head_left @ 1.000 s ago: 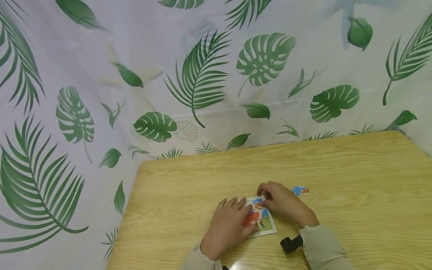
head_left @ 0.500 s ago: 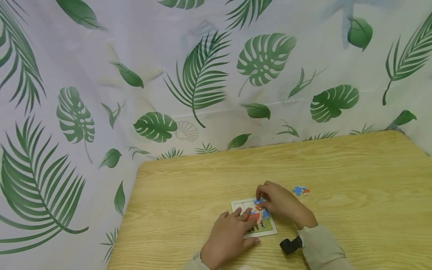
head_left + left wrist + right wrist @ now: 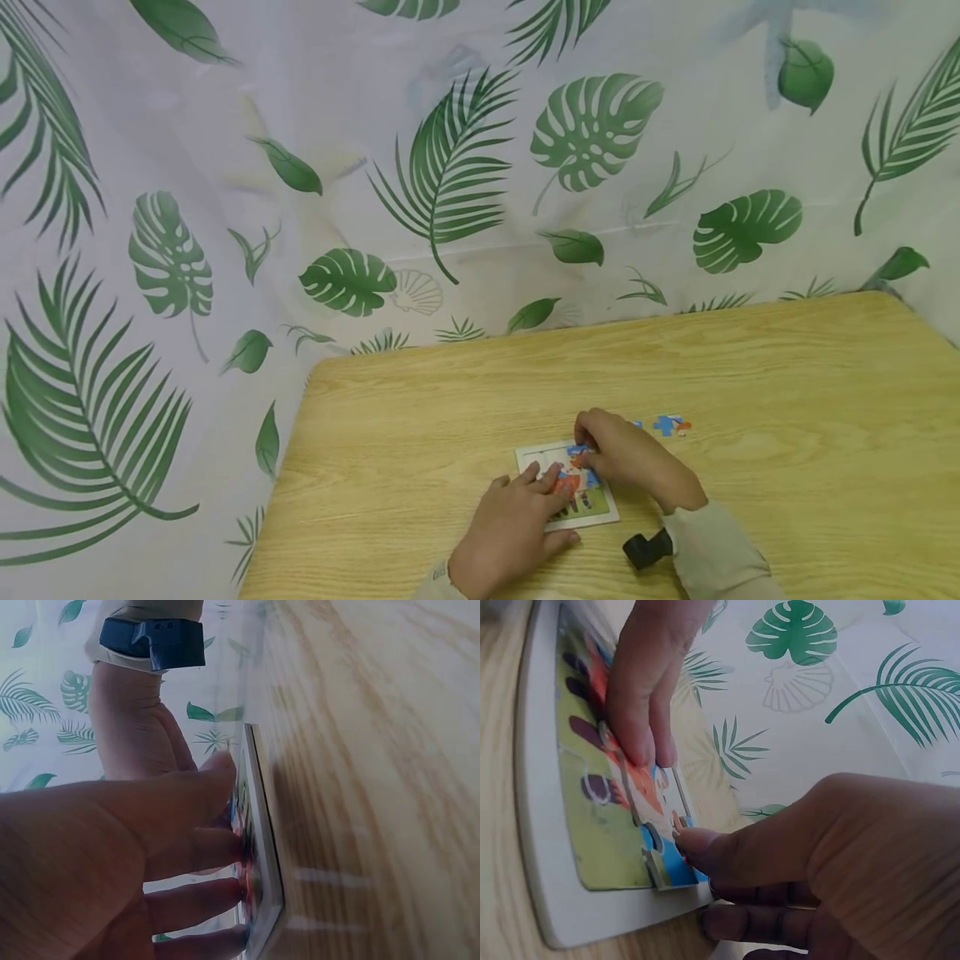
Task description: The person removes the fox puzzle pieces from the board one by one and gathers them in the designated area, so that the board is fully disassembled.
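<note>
A jigsaw puzzle (image 3: 600,505) in a white frame lies on the wooden table, showing an orange figure on green ground. My left hand (image 3: 513,521) rests its extended fingers on the picture, thumb off the near edge. At the far right corner, my right hand (image 3: 626,461) pinches a puzzle piece, blue at its edge, between thumb and fingers. In the right wrist view, this puzzle piece (image 3: 673,864) sits slightly raised at the frame's inner border, under the thumb. Behind that thumb the remaining right fingers are partly hidden.
A loose blue-and-orange puzzle piece (image 3: 670,425) lies beyond the right hand, with another bit of blue puzzle piece (image 3: 637,423) partly hidden by that hand. Leaf-printed white cloth (image 3: 450,208) covers the walls behind the table (image 3: 787,433). A black wrist camera (image 3: 647,548) sticks out from the right sleeve.
My left hand has shifted toward me over the puzzle, uncovering its far left corner, and its thumb has left the picture. The right hand stays at the far right corner, moving only slightly.
</note>
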### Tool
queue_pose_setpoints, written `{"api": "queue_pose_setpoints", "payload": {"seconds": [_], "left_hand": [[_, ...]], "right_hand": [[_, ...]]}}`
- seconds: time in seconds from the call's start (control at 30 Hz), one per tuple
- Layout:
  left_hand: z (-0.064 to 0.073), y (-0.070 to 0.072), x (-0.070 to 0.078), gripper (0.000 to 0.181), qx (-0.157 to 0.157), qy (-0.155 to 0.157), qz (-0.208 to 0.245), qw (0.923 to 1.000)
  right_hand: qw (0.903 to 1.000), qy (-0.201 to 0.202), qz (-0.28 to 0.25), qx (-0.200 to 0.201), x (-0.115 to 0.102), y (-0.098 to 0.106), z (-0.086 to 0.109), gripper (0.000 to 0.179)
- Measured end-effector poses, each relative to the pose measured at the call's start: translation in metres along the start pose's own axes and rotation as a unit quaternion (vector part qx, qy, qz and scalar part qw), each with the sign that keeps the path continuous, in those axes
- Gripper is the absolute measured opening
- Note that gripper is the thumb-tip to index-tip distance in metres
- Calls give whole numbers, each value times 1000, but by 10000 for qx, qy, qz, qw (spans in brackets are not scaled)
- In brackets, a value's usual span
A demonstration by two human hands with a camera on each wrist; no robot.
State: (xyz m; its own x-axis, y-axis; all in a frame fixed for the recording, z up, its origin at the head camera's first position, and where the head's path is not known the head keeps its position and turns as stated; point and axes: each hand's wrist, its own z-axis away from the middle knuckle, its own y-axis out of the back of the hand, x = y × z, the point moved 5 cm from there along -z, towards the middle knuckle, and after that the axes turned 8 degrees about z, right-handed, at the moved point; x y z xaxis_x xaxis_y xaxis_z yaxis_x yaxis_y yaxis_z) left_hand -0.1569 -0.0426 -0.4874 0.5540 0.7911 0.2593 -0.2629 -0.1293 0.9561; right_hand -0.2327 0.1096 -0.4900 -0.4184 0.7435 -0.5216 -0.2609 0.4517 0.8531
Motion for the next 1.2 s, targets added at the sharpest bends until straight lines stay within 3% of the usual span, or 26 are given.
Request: {"api": "queue_pose_setpoints", "payload": {"seconds": [0.17,0.47,0.8,1.2], "left_hand": [[1,4,0,58,10,-82,315,9995],[1,5,-2,51,93,-264,532,9982],[0,5,-2,49,2,-195,658,9976],[-1,4,-1,52,-83,-86,682,9976]], "right_hand": [[9998,97,-198,-31,1,-2,1,18],[10000,41,68,-29,-2,-2,2,21],[9998,4,-33,-199,-4,-4,4,23],[9992,236,-292,-157,-3,-3,5,24]]}}
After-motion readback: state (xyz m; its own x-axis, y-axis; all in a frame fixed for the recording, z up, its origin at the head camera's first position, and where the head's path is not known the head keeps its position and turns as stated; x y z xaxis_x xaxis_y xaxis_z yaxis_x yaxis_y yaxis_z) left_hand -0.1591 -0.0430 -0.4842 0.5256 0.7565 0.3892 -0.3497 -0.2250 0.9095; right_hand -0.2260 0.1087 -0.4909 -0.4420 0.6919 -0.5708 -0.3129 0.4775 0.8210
